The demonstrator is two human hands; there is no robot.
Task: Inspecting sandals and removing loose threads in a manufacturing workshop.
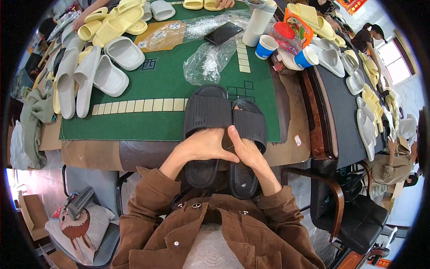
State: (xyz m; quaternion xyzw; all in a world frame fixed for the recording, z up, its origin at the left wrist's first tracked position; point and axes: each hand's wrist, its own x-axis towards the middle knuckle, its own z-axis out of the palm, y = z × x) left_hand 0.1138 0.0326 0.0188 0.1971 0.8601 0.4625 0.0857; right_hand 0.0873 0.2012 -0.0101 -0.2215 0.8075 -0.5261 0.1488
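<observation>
A pair of black slide sandals lies side by side over the table's near edge, toes away from me and heels toward my lap. My left hand (pixel 206 145) is pushed under the strap of the left black slide (pixel 208 110), its fingers hidden inside and its thumb stretched toward the other hand. Inside the right black slide (pixel 250 123) go the fingers of my right hand (pixel 247 150); a fingertip shows beyond the strap, and the thumb points up between the two slides. A thin strand shows between the straps.
Grey slides (pixel 87 74) and yellow slides (pixel 118 27) crowd the left of the green mat (pixel 165 130). Beyond lie clear plastic (pixel 204 67), a black phone (pixel 223 33), a white bottle (pixel 259 24) and paper cups (pixel 266 47). Chairs stand both sides; other people work nearby.
</observation>
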